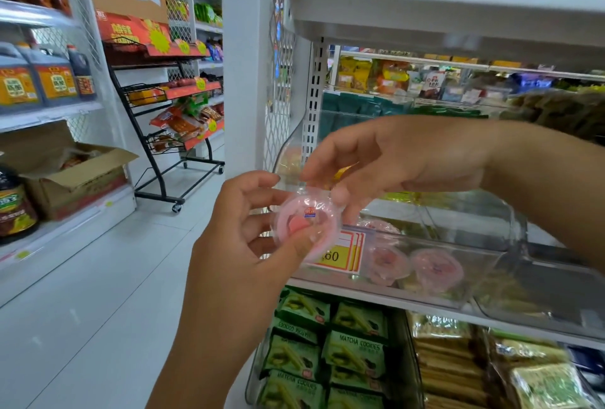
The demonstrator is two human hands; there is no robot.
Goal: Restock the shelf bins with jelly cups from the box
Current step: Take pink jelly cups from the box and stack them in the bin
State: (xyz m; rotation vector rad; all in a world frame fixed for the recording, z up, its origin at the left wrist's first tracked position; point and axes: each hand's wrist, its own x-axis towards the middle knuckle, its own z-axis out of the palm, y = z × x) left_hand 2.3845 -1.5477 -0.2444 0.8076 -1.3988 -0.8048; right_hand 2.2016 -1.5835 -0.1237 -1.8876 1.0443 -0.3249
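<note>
Fingers [252, 186] of the left hand [235, 245] curl round a pink jelly cup [311, 212], thumb on its lid; the right hand [409, 159] pinches its rim, likely to carry it into the clear bin [474, 245] just beside.

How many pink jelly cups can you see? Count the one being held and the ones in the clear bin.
Held jelly cup, in the left hand: 1
Jelly cups lying in the clear bin: 2
Total: 3
A pink blur further back in the bin may be another; I cannot tell.
</note>
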